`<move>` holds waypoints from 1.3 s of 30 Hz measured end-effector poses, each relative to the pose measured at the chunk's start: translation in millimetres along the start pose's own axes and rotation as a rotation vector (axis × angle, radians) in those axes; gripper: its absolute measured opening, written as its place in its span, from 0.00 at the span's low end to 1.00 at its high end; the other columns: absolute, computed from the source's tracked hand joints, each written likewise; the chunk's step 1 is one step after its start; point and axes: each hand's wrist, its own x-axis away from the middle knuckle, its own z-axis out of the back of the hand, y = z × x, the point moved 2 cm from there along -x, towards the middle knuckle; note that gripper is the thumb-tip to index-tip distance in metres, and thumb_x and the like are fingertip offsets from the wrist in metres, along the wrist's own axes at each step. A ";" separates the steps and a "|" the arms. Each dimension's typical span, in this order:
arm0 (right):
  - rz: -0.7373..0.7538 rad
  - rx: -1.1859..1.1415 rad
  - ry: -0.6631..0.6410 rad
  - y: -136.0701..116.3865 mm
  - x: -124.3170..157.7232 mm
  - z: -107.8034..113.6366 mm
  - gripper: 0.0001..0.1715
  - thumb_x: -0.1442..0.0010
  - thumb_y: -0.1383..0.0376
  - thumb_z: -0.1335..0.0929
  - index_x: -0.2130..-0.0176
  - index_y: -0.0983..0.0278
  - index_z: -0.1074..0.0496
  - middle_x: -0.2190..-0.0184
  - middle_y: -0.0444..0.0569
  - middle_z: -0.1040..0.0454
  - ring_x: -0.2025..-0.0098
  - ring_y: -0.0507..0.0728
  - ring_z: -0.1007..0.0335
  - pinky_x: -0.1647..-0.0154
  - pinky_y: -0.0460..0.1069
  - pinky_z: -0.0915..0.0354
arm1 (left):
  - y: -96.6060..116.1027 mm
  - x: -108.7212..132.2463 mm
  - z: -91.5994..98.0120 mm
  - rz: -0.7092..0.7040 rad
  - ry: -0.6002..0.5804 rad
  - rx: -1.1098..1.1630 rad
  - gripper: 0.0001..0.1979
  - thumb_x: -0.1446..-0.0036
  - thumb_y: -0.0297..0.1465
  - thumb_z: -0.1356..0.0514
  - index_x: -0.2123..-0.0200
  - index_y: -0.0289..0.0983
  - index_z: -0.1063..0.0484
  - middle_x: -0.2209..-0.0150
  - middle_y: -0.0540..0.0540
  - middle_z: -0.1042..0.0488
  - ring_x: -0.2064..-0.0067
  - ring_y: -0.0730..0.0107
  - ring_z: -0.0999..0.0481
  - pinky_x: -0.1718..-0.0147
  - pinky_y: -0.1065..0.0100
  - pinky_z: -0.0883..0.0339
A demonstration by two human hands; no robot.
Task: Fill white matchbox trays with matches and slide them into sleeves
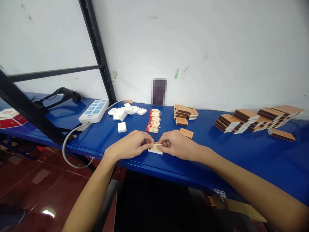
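My left hand [131,145] and my right hand [177,144] meet at the front of the blue table [253,151], fingers curled. Between them lies a small white matchbox tray [155,149] with matches in it; both hands pinch it at its ends. Just behind the hands lies a pile of red-tipped matches [154,120]. A single brown matchbox sleeve [186,132] lies right beside my right hand.
Several white inner trays [125,112] lie left of the matches, next to a white power strip [94,110] with its cable. Brown matchboxes are stacked at mid table [183,115] and far right [256,120]. A black metal frame [96,48] stands at left.
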 end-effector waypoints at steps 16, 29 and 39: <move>0.059 0.037 0.022 2.0 -1.2 0.4 0.12 0.39 0.65 0.34 0.69 0.64 0.21 0.74 0.46 0.28 0.75 0.50 0.37 0.71 0.46 0.43 | -10.6 -6.5 -3.4 0.003 0.040 0.190 0.10 0.38 0.35 0.43 0.64 0.37 0.24 0.70 0.49 0.23 0.69 0.72 0.26 0.68 0.71 0.36; -0.021 -0.167 0.065 4.8 -2.5 -2.2 0.04 0.44 0.67 0.32 0.70 0.64 0.32 0.74 0.43 0.30 0.74 0.49 0.34 0.73 0.45 0.39 | -12.2 -11.7 -9.6 0.074 0.017 0.205 0.16 0.39 0.42 0.44 0.65 0.36 0.24 0.75 0.50 0.27 0.74 0.73 0.31 0.73 0.72 0.41; -0.075 -0.255 0.022 4.0 -4.1 -4.1 0.03 0.44 0.66 0.33 0.70 0.64 0.32 0.77 0.41 0.33 0.75 0.49 0.38 0.73 0.45 0.41 | -11.4 -13.8 -12.8 0.081 0.025 0.181 0.11 0.41 0.37 0.44 0.68 0.36 0.27 0.77 0.51 0.28 0.75 0.74 0.33 0.74 0.72 0.42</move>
